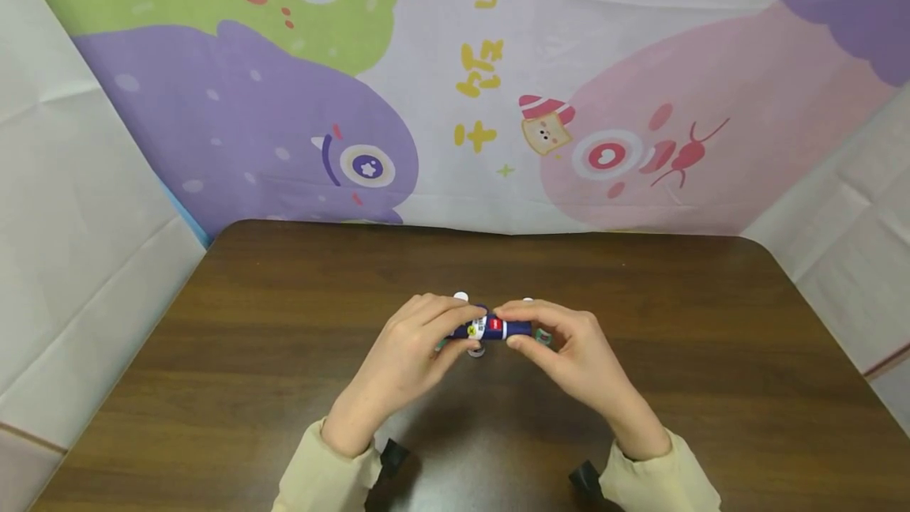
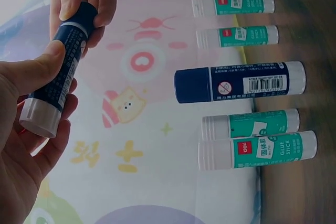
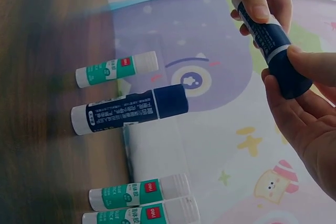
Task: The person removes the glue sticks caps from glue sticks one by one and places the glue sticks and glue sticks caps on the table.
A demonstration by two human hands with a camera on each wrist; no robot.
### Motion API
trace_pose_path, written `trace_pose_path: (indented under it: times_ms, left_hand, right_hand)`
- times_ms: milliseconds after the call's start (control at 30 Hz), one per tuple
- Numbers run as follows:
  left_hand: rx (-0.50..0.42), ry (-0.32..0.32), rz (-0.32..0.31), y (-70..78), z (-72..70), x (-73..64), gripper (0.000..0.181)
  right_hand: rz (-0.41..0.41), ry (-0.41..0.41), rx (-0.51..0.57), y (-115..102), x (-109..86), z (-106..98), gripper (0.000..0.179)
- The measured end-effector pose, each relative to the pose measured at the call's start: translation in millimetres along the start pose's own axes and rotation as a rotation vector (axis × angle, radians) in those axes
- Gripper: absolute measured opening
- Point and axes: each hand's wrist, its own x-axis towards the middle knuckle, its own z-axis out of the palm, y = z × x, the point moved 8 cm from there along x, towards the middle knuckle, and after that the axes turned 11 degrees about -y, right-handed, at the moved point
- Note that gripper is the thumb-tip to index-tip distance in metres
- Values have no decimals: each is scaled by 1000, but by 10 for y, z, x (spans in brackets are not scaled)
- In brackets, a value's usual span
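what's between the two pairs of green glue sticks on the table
A single dark blue glue stick stands between the two pairs of green glue sticks; the left wrist view shows all five upright.

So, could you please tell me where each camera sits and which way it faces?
Head: worn on the head, facing forward and down at the table and patterned cloth; left hand, right hand and sleeves show.
Left wrist: on that wrist, facing the held glue stick, upright glue sticks and the cloth's pink figure; both hands show.
Right wrist: on that wrist, facing the held glue stick, upright glue sticks and the cloth's purple figure; both hands show.
Shared: both wrist views, turned sideways, include the held glue stick, upright glue sticks and both hands.
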Motion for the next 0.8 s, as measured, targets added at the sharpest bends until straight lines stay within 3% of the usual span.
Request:
trace_pose_path:
  times_ms: [500, 800]
  left_hand:
    - [-52, -78, -75, -82, 62, -4, 32]
    - [-88, -24, -165, -230, -62, -52, 30]
  right_hand:
    - [34, -18, -40, 11, 4, 20, 26]
    - [76, 41, -54, 58, -49, -147, 31]
